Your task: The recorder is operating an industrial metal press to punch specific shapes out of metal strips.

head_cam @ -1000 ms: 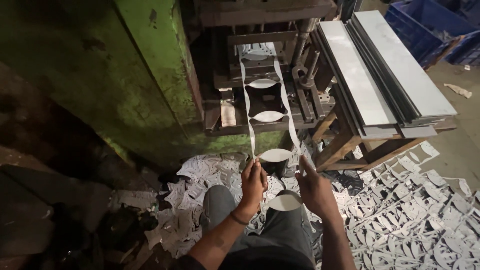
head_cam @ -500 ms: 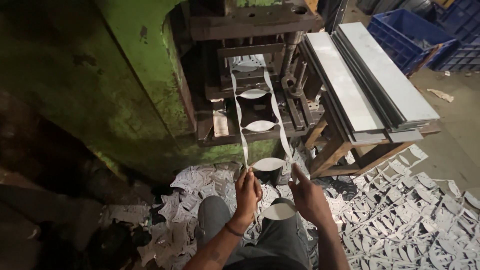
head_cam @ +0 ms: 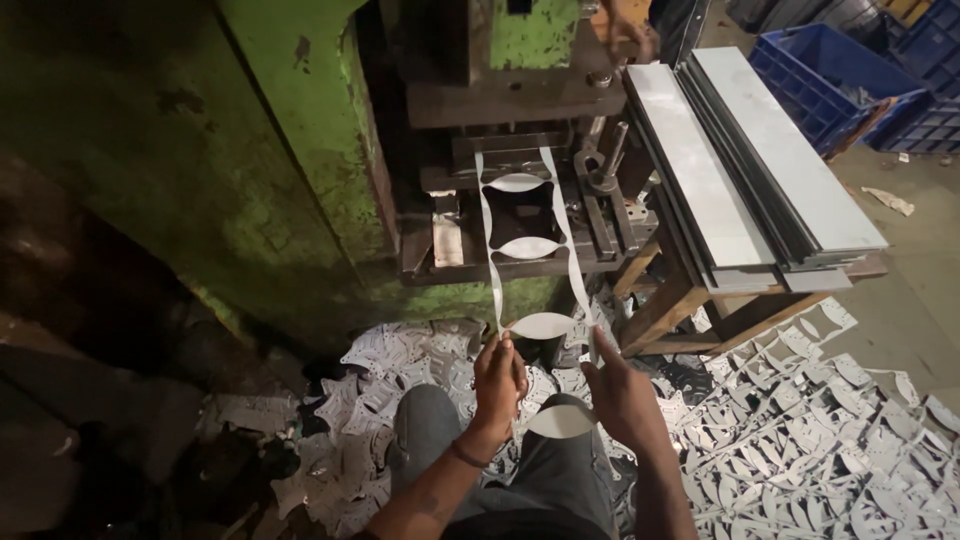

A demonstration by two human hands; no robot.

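Observation:
A punched metal strip (head_cam: pixel 530 248) with large cut-out holes runs from the die of a green press (head_cam: pixel 300 150) down to my lap. My left hand (head_cam: pixel 497 381) pinches the strip's left edge. On the strip's right edge rests my right hand (head_cam: pixel 622 397), fingers closed around it. Both hands hold the strip just below the press bed, above my knees in dark trousers (head_cam: pixel 440 440). The far end of the strip sits inside the press tooling (head_cam: pixel 520 185).
A stack of long grey metal sheets (head_cam: pixel 750 170) lies on a wooden stand (head_cam: pixel 690 300) to the right. Several cut metal scraps (head_cam: pixel 800 440) cover the floor around my legs. Blue plastic crates (head_cam: pixel 830 70) stand at the upper right.
The view has tilted and moved closer to the press. Both hands keep their hold on the strip, which has been drawn slightly toward me.

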